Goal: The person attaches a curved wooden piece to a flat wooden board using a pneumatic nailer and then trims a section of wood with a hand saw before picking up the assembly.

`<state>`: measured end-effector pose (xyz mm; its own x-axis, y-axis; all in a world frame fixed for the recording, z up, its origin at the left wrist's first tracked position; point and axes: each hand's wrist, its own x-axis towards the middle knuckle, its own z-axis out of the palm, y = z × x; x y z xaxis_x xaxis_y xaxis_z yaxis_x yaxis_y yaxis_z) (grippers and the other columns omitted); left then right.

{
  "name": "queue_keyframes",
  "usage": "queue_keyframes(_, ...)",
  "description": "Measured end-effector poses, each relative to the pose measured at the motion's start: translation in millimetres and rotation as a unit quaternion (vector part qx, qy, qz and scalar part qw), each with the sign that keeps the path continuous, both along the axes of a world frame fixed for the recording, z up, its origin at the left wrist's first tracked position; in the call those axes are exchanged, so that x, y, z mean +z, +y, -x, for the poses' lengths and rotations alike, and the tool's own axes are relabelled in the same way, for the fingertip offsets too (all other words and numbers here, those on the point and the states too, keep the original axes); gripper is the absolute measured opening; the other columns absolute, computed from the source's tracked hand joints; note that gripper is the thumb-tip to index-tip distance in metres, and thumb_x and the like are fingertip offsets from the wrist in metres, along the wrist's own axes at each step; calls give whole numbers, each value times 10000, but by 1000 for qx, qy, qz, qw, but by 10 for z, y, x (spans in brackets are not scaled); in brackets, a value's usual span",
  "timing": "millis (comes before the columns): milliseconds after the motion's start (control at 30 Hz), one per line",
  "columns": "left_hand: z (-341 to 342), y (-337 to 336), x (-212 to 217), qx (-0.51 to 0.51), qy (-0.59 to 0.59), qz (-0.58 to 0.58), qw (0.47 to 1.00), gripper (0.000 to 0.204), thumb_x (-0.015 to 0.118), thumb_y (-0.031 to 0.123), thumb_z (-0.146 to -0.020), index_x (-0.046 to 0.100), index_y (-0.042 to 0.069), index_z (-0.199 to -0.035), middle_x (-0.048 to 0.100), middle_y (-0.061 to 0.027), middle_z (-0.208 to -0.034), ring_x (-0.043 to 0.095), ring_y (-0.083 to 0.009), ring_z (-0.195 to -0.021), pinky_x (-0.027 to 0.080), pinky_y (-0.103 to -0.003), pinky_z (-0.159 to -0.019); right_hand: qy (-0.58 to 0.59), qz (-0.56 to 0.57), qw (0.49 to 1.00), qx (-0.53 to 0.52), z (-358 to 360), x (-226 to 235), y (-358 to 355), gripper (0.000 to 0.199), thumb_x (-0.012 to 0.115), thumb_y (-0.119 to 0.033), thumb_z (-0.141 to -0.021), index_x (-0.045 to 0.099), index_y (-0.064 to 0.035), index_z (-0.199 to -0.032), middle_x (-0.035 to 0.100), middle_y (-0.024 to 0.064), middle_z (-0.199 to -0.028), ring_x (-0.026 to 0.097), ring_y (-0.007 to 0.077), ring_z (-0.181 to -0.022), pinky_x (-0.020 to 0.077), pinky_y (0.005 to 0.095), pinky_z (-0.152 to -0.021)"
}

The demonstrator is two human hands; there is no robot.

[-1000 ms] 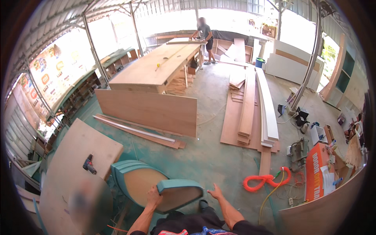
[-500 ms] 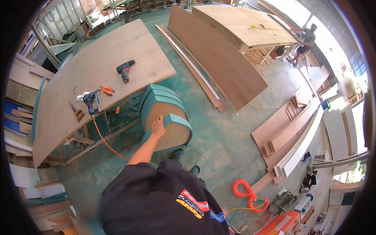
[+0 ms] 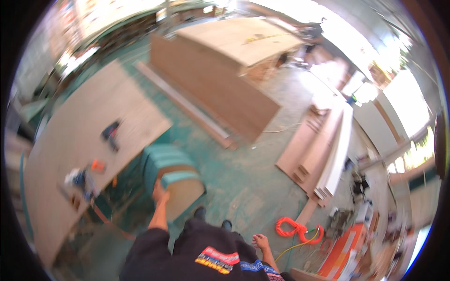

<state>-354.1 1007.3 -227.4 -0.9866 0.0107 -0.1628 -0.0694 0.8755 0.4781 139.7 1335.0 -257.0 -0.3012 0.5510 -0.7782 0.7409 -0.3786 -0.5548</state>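
Observation:
My left hand (image 3: 161, 192) is closed on the left edge of a curved wooden piece (image 3: 185, 194) with a teal rim, the front one of several stacked upright. Behind it stand similar teal-edged pieces (image 3: 161, 157), beside the workbench. My right hand (image 3: 260, 241) hangs low at my right side, its fingers loosely curled, with nothing visible in them. On the plywood-topped workbench (image 3: 93, 117) to the left lie a cordless drill (image 3: 111, 135), a blue air nailer (image 3: 83, 182) and orange-handled pliers (image 3: 98, 166). Motion blurs much of the view.
A brown plywood sheet (image 3: 206, 86) leans against a second table (image 3: 234, 37), where another person (image 3: 311, 33) stands at the far end. Stacked boards (image 3: 318, 145) lie on the floor at right. A coiled orange air hose (image 3: 290, 226) lies near my right hand.
The view has swung to the right, so the bench and stack sit farther left and lower. My left hand has shifted from the front piece's top to its left edge. My right hand has come into view.

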Motion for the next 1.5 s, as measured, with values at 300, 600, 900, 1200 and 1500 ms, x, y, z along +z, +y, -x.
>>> queue_keyframes(300,57,43,-205,-10,37,18,999,622,759,64,-748,423,54,-1271,575,-226,-1240,586,-458,-1158,502,-571,-930,-53,-38,998,9,-301,-130,226,377,708,-307,-937,682,-42,-1203,748,95,-990,722,192,-753,574,343,-596)
queue_keyframes(600,4,93,-328,10,29,18,999,550,709,8,-752,435,44,-1228,566,-237,-1203,572,-478,-1148,495,-573,-919,-116,71,991,-7,-539,-186,-201,336,729,-330,-918,701,-73,-1132,716,36,-901,689,170,-715,566,350,-611)
queue_keyframes(900,36,-28,-490,37,30,68,997,585,730,36,-769,430,13,-1270,494,-256,-1301,513,-456,-1240,486,-517,-1001,-79,67,995,-7,-334,-314,-205,368,734,-311,-917,691,-42,-1165,722,60,-909,693,171,-716,555,330,-585)
queue_keyframes(1200,133,-284,-715,227,-99,100,964,753,729,194,-830,371,9,-1467,468,-219,-1441,511,-415,-1310,520,-532,-1016,-41,35,999,1,-9,-141,-34,371,730,-279,-919,674,-8,-1165,721,74,-863,685,176,-670,534,315,-557)
queue_keyframes(1500,-1100,-18,-1026,-194,-312,-12,930,375,631,337,-844,733,21,-1019,711,-245,-1083,665,-414,-1065,528,-470,-900,74,-39,990,112,-1050,-1428,-32,363,707,-253,-937,678,-4,-1198,711,68,-840,632,152,-663,503,332,-555)
